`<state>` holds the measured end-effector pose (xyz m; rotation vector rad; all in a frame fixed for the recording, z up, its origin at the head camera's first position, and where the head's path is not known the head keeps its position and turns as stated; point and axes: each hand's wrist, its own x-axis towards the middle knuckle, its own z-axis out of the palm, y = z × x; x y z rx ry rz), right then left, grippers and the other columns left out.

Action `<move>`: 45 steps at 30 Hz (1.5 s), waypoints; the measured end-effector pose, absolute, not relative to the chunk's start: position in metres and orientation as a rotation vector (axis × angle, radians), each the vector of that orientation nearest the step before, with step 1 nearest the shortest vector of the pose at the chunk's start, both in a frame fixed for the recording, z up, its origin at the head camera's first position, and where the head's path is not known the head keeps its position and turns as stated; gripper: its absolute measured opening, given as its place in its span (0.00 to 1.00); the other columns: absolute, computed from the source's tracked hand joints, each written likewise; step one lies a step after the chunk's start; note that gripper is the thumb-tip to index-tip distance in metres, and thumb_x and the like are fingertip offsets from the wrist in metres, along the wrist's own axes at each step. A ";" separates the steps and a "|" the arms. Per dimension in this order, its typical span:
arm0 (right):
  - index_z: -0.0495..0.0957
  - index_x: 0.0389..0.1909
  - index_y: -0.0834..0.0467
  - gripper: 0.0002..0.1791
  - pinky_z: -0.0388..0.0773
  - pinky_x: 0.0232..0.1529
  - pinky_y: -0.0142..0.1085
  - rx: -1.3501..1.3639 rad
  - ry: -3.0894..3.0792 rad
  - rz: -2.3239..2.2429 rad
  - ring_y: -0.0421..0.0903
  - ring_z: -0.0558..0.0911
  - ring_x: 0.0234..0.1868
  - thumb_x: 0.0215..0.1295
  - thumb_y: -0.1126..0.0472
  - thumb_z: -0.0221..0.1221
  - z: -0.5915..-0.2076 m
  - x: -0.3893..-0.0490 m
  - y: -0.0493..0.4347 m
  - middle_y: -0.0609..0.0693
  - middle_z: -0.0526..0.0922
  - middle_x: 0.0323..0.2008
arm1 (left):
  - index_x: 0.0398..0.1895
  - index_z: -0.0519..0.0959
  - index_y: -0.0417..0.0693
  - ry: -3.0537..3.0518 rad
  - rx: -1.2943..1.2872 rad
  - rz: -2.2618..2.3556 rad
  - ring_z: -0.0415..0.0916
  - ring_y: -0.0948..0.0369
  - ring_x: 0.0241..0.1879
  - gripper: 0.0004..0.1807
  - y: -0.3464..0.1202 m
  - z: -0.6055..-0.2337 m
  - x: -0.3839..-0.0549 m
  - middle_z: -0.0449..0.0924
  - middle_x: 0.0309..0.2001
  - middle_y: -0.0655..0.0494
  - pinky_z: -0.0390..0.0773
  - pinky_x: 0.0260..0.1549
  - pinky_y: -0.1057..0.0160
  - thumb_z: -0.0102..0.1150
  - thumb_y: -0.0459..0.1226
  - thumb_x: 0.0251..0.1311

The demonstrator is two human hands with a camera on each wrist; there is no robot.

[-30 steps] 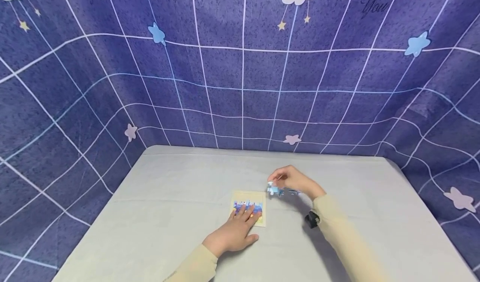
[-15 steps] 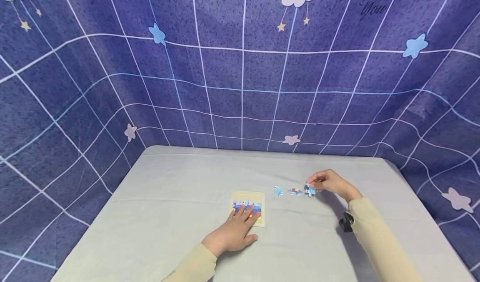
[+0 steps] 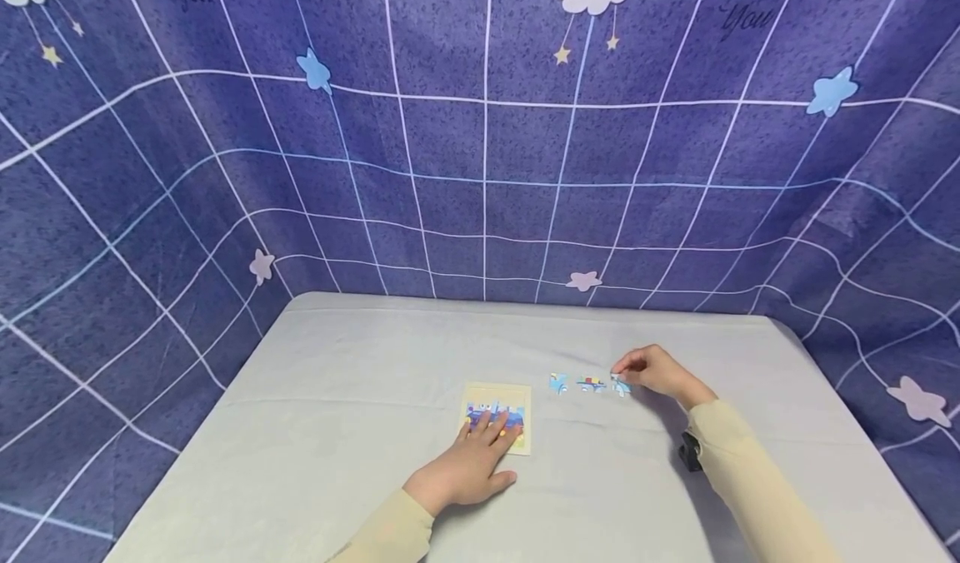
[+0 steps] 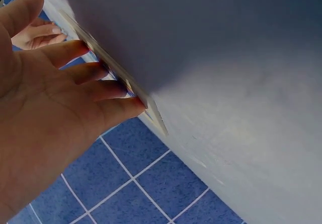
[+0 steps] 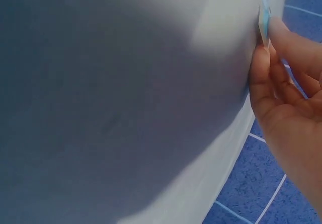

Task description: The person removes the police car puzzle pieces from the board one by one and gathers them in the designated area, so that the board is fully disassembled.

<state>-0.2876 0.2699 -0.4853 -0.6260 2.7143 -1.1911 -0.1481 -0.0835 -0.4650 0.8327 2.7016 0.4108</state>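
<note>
My left hand (image 3: 465, 467) rests with spread, straight fingers on a square puzzle board (image 3: 527, 401), which has a pale wooden frame and a blue and purple picture. In the left wrist view the fingertips press on the board (image 4: 158, 117), close to its edge. To the right, my right hand (image 3: 658, 371) pinches a light blue puzzle piece (image 3: 620, 387) between thumb and forefinger, low at the table. The right wrist view shows this piece (image 5: 264, 21) nearly edge-on at the fingertips. The fingers of the left hand hide part of the board's picture.
Two more puzzle pieces lie in a row between board and right hand: a light blue one (image 3: 557, 382) and one with red and yellow patches (image 3: 590, 384). A pale cloth covers the table (image 3: 337, 430). A purple gridded curtain (image 3: 450, 130) stands behind and at the sides.
My right hand has carried the puzzle piece rightward from beside the board to the row's right end. The piece, tilted half a second ago, now lies flatter. My left hand stays put.
</note>
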 end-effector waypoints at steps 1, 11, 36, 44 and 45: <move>0.85 0.34 0.67 0.07 0.74 0.34 0.27 -0.640 2.722 -1.186 0.37 0.75 0.31 0.55 0.76 0.60 -0.486 -0.288 0.269 0.56 0.86 0.33 | 0.73 0.59 0.46 2.698 0.826 0.416 0.44 0.42 0.73 0.35 -0.084 -0.465 -0.148 0.51 0.75 0.44 0.50 0.67 0.39 0.52 0.50 0.67; 0.84 0.34 0.68 0.07 0.78 0.36 0.29 -0.751 2.773 -1.230 0.43 0.79 0.32 0.54 0.77 0.63 -0.480 -0.287 0.256 0.56 0.84 0.31 | 0.73 0.59 0.47 2.692 0.792 0.437 0.43 0.44 0.74 0.35 -0.089 -0.464 -0.145 0.50 0.75 0.46 0.50 0.68 0.41 0.51 0.51 0.68; 0.81 0.45 0.67 0.11 0.79 0.45 0.34 -0.961 2.287 -1.203 0.49 0.82 0.39 0.61 0.73 0.60 -0.472 -0.259 0.075 0.56 0.84 0.37 | 0.73 0.59 0.45 2.678 0.900 0.375 0.48 0.44 0.72 0.36 -0.098 -0.464 -0.130 0.52 0.74 0.46 0.55 0.66 0.40 0.50 0.52 0.68; 0.81 0.45 0.65 0.13 0.77 0.42 0.30 -0.971 2.344 -1.114 0.41 0.79 0.36 0.58 0.72 0.63 -0.476 -0.257 0.063 0.53 0.82 0.36 | 0.73 0.59 0.44 2.686 0.890 0.371 0.48 0.44 0.72 0.35 -0.099 -0.465 -0.130 0.52 0.74 0.46 0.54 0.67 0.41 0.49 0.52 0.68; 0.81 0.46 0.64 0.14 0.77 0.41 0.30 -0.969 2.351 -1.106 0.40 0.78 0.36 0.58 0.72 0.63 -0.477 -0.257 0.062 0.52 0.82 0.36 | 0.73 0.59 0.44 2.690 0.889 0.369 0.49 0.44 0.72 0.35 -0.099 -0.465 -0.130 0.53 0.74 0.46 0.54 0.67 0.41 0.49 0.52 0.68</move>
